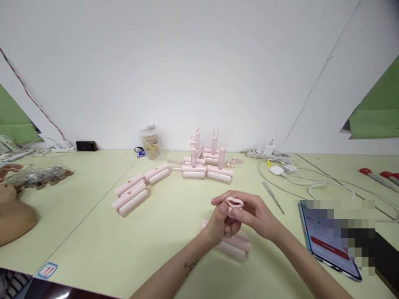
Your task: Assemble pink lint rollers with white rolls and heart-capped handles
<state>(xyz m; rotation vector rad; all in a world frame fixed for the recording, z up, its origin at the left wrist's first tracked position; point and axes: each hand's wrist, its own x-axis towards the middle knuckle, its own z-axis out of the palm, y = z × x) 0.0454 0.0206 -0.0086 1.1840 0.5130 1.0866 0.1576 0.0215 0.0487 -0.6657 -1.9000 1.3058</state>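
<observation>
**Both hands hold a pink heart piece**

The left hand (222, 222) and the right hand (258, 214) meet above the desk (162, 241). The grip of each hand is closed, fingertips pinching the pink heart piece (234, 203), just over some pink rollers (232, 247). A phone (327, 245) lies at the right.

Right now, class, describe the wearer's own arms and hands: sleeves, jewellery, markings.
The left forearm and right forearm are bare, with no sleeves in view. The left hand and right hand wear no gloves, and no rings, watch or bracelet show. A small dark tattoo of thin lines marks the left forearm.
</observation>
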